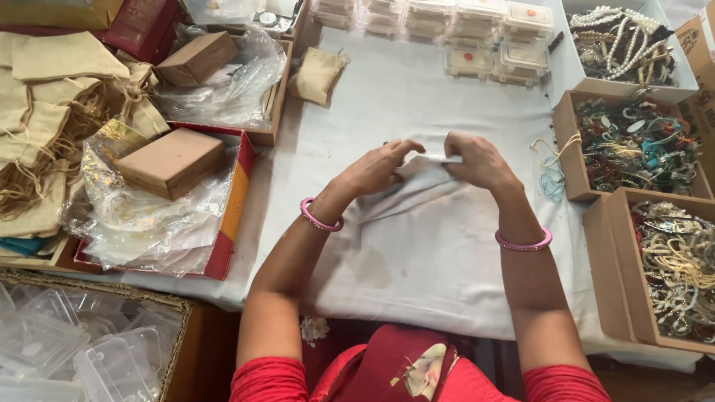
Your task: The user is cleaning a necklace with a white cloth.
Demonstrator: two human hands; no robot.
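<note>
We see both hands meeting at the middle of the tabletop (417,97), which is covered by a pale, slightly stained white cloth (417,253) that wrinkles toward the fingers. The left hand (380,167) and the right hand (480,160) together pinch a small white item (445,158) between their fingertips, just above the bunched cloth; we cannot tell what the item is. Each wrist wears a pink bangle.

Around this cleared middle, the surface is crowded. On the right stand open cardboard boxes: one with green and turquoise bead jewellery (637,145), one nearer the body with pale beaded pieces (678,268), and a white box of pearl strands (622,41) at the far corner. A loose turquoise bead strand (553,182) lies on the cloth beside them. Along the far edge sit stacked clear plastic cases (462,30) and a small beige pouch (319,73). On the left, a red tray (237,201) holds crumpled plastic wrap and a closed brown box (171,162), with a pile of beige drawstring bags (45,112) beyond it. A woven basket (149,301) of empty clear cases sits at the lower left.
</note>
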